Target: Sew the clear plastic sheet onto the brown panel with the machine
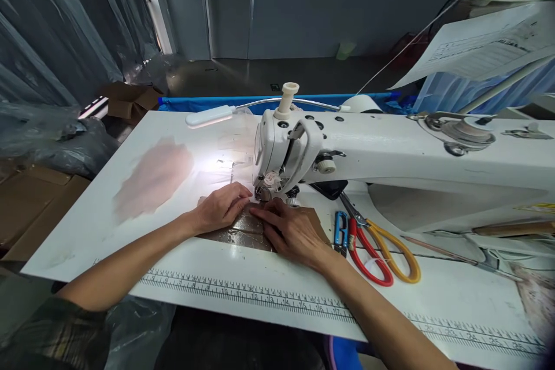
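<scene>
Both my hands work close to the needle end of a white sewing machine (355,144). My left hand (223,206) is closed, its thumb and fingertips together just left of the presser foot (261,193); what they pinch, if anything, is too small to make out. My right hand (295,231) rests palm down, fingers apart and pointing left, on a brown, shiny tape-covered patch (243,234) of the table. Thin pale sheer fabric (236,141) lies behind the needle area, lit by a lamp. Red-and-yellow-handled scissors (381,248) and blue thread snips (340,231) lie right of my right hand.
A printed ruler (243,295) runs along the table's front edge. A pinkish patch (154,179) shows on the white tabletop (87,231) at left. The white lamp (210,117) sits behind it. Cardboard boxes (39,202) stand left; a paper sheet (481,43) hangs upper right.
</scene>
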`<state>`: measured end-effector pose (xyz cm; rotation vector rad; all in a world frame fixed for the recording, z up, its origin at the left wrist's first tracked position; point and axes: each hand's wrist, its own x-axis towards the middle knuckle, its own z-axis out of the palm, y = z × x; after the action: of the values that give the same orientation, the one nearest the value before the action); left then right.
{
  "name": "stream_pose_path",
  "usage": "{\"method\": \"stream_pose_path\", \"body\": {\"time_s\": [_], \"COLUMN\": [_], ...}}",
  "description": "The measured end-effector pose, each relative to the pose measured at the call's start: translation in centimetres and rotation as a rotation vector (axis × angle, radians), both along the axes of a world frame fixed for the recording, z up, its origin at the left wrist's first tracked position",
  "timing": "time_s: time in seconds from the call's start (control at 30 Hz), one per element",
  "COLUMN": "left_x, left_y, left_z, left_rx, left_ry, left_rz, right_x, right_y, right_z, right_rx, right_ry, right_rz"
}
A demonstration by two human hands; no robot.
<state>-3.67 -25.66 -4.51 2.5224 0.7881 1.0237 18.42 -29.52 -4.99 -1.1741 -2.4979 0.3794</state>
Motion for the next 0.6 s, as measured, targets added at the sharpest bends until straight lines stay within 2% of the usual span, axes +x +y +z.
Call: {"method": "stream_pose_path", "body": {"time_s": [0.1, 0.23, 0.6], "left_x": [-0.12, -0.34, -0.33], "left_y": [-0.02, 0.02, -0.15], "left_z": [-0.13, -0.28, -0.36], "left_rx": [0.115, 0.293, 0.404], "left_ry": [0.12, 0.284, 0.311], "left_rz": [-0.088, -0.121, -0.125], "right_x": [0.26, 0.65, 0.71], "right_y": [-0.05, 0.01, 0.1], "right_z": [-0.23, 0.13, 0.35], "right_rx": [0.02, 0.009, -0.004], "right_ry": [-0.006, 0.028, 0.068], "right_rz": [0.025, 0.057, 0.074]}}
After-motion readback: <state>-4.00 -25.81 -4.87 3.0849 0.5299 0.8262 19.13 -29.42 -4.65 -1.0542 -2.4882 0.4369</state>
